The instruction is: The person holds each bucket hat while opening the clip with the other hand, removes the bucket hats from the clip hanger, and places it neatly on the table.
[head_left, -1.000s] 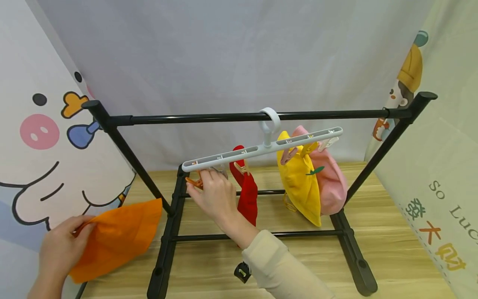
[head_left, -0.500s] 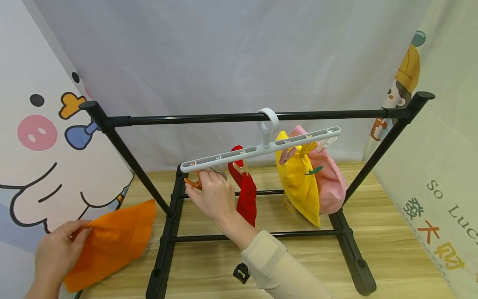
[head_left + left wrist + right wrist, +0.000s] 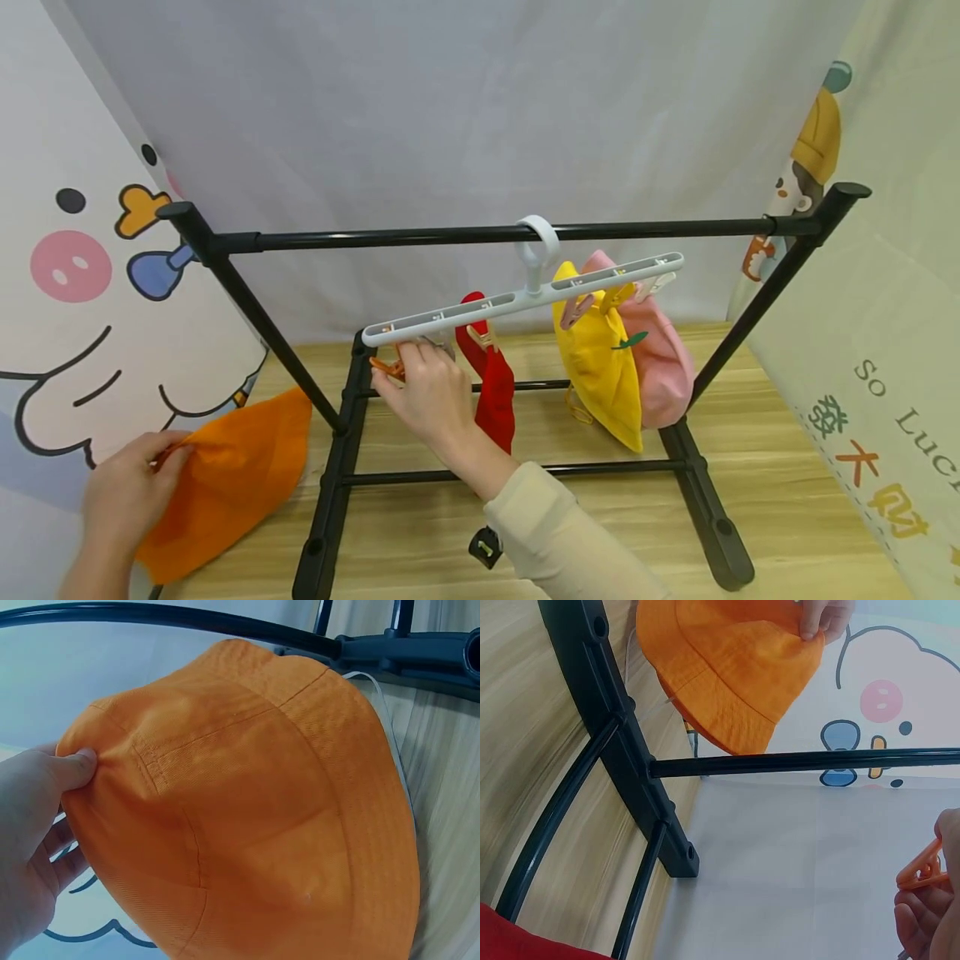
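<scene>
At the left, my left hand (image 3: 127, 496) pinches an orange bucket hat (image 3: 262, 802) by its crown, thumb in front. The hat hangs beside the rack's left leg, brim toward the rack, with a thin white cord showing behind it. My right hand (image 3: 431, 392) is up under the left end of a white clip hanger (image 3: 534, 293), holding an orange clothespin (image 3: 922, 874) between thumb and fingers. A red cloth piece (image 3: 497, 408), a yellow hat (image 3: 600, 375) with a green leaf and a pink hat (image 3: 663, 375) hang from other clothespins farther right.
The hanger hooks over the top bar (image 3: 390, 240) of a black rack standing on a wood-grain surface (image 3: 600, 533). A small black object (image 3: 485, 547) lies under my right forearm. Printed cloths (image 3: 847, 400) flank both sides, a plain one behind.
My left hand and the orange hat dipped slightly left and down, then rose a little. The right hand stays on the orange clothespin at the hanger.
</scene>
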Tool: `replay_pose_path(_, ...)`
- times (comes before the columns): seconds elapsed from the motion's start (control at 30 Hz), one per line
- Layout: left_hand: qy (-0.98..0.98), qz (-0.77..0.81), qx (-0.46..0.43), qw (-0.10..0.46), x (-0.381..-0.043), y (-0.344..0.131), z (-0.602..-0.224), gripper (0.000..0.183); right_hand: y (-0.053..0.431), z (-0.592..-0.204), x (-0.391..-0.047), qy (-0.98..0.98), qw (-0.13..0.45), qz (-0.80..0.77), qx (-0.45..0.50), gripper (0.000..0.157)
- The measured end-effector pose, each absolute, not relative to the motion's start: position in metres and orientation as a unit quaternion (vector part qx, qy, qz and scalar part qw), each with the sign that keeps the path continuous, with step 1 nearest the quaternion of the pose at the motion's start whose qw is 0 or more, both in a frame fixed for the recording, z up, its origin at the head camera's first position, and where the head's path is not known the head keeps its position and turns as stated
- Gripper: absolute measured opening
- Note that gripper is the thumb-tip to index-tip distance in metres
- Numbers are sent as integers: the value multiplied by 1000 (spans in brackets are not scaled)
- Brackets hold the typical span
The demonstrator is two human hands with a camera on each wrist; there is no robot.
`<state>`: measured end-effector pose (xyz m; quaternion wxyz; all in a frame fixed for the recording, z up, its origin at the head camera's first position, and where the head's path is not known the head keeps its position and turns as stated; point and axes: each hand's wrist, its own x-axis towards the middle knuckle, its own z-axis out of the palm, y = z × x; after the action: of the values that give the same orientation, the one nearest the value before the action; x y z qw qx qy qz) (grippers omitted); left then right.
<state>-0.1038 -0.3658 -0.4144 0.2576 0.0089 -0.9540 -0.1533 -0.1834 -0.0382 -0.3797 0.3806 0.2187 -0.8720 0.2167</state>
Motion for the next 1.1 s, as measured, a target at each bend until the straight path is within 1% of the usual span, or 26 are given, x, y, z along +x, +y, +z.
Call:
replay_pose_path(0.33, -963, -157, 25, 218, -119, -366, -409, 15, -38, -379, -184, -872, 380, 215, 221, 24)
replay_pose_path(0.6, -965, -156, 11, 209, -134, -367, -408, 12, -39, -380, -184, -872, 379, 219, 221, 24)
replay_pose_path(0.87, -972, -144, 26, 186, -147, -366, -403, 16, -39, -380, -184, -870, 382, 221, 220, 25)
replay_pose_path(1.1, -972, -132, 34, 191, -158, -367, -398, 19, -38, -380, -184, -873, 376, 220, 219, 24)
